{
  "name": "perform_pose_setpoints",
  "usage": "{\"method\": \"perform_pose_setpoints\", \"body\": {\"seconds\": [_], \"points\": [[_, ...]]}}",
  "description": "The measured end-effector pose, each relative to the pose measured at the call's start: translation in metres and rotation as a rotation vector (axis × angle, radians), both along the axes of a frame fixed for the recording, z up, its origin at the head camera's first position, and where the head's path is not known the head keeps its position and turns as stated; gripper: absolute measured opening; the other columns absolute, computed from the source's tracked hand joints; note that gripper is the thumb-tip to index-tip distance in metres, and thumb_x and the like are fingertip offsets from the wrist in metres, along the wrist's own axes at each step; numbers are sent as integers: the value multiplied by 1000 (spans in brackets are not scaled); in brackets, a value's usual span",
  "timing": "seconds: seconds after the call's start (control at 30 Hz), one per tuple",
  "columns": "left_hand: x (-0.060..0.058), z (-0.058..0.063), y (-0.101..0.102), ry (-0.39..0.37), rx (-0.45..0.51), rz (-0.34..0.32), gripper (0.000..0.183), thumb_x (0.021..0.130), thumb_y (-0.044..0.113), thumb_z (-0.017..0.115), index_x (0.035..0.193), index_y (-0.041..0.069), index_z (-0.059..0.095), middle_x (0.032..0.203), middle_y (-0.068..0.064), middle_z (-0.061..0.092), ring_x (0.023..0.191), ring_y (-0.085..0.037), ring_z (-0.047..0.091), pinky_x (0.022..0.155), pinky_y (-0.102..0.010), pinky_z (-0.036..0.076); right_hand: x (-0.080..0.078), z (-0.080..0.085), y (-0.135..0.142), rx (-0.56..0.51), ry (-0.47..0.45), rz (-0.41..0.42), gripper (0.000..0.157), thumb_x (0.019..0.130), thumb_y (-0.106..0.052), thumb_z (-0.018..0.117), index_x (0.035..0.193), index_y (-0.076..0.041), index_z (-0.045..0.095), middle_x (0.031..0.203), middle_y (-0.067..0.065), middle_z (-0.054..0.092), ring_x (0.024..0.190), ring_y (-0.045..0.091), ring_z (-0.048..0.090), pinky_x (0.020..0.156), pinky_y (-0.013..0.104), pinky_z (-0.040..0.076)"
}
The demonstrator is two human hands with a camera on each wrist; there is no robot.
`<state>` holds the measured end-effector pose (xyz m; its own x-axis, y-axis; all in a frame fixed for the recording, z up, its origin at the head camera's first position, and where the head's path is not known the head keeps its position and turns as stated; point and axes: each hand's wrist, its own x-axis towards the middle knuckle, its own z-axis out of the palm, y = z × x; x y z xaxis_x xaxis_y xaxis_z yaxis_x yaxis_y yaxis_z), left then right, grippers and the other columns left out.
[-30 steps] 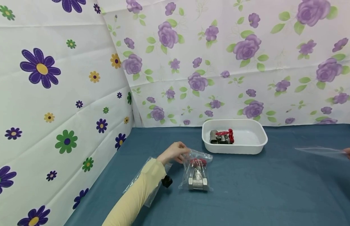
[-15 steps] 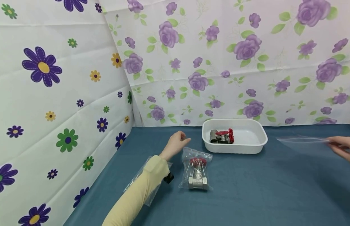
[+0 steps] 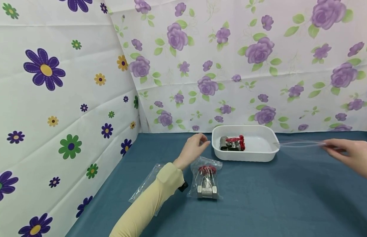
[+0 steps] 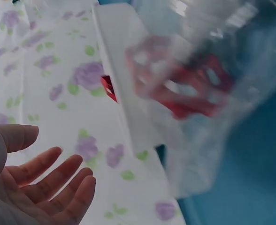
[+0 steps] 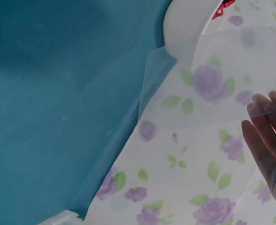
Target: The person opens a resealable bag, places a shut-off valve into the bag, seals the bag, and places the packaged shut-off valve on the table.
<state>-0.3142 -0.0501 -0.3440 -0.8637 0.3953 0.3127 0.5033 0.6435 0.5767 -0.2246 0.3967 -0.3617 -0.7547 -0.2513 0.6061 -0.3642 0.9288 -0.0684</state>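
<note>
My left hand (image 3: 191,149) hovers above the table in the head view, left of the white tray (image 3: 260,156). Its fingers are loosely bent and hold nothing, as the left wrist view also shows. Just below it on the table is a clear zip bag (image 3: 198,162), with a metal gate valve (image 3: 207,192) with a red handwheel inside. At the right, my right hand (image 3: 350,152) pinches the edge of a flat, clear plastic bag (image 5: 189,98). That bag stretches left toward the tray's right end; whether they touch cannot be told.
Inside the tray, several metal pipe fittings and red-handled valves (image 3: 235,143) are grouped at its left end. Another clear plastic bag (image 3: 145,185) lies partly under the left forearm. A floral curtain (image 3: 201,65) borders the back of the blue-covered table (image 3: 260,204).
The left hand has let go of the bag with the valve and moved up and right. My right hand has come in from the right edge, bringing the flat bag leftward.
</note>
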Motion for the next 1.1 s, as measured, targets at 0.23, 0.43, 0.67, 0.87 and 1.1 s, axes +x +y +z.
{"method": "perform_pose_setpoints", "body": {"seconds": [0.23, 0.43, 0.67, 0.87, 1.1], "points": [[13, 15, 15, 26, 22, -95, 14, 93, 24, 54, 96, 11, 60, 89, 3, 56, 80, -11, 53, 67, -25, 44, 13, 31, -42, 39, -19, 96, 28, 63, 14, 71, 90, 7, 64, 77, 14, 63, 60, 26, 59, 51, 36, 48], [18, 22, 25, 85, 26, -261, 16, 93, 22, 53, 98, 10, 63, 92, 3, 57, 79, -8, 52, 65, -21, 43, 8, 38, -60, 25, -37, 173, 29, 65, 12, 72, 92, 4, 66, 79, 10, 65, 63, 22, 60, 53, 34, 50], [31, 33, 44, 167, 20, -473, 15, 93, 18, 54, 100, 9, 63, 92, 4, 57, 81, -3, 52, 68, -14, 41, 3, 40, -78, -8, -85, 258, 30, 69, 9, 71, 96, -3, 67, 85, 3, 65, 67, 11, 60, 55, 29, 50], [38, 43, 61, 279, -21, -544, 12, 92, 16, 56, 98, 8, 61, 90, 3, 55, 79, -3, 51, 67, -14, 40, -1, 44, -92, -31, -73, 340, 32, 70, 10, 71, 98, -5, 67, 87, 0, 65, 72, 6, 59, 58, 28, 50], [39, 47, 68, 355, -112, -494, 14, 91, 18, 57, 101, 9, 62, 90, 4, 55, 77, -1, 48, 66, -10, 38, -4, 45, -105, -38, -82, 371, 30, 70, 10, 71, 96, -4, 67, 86, -1, 65, 72, 8, 60, 58, 26, 50]]}}
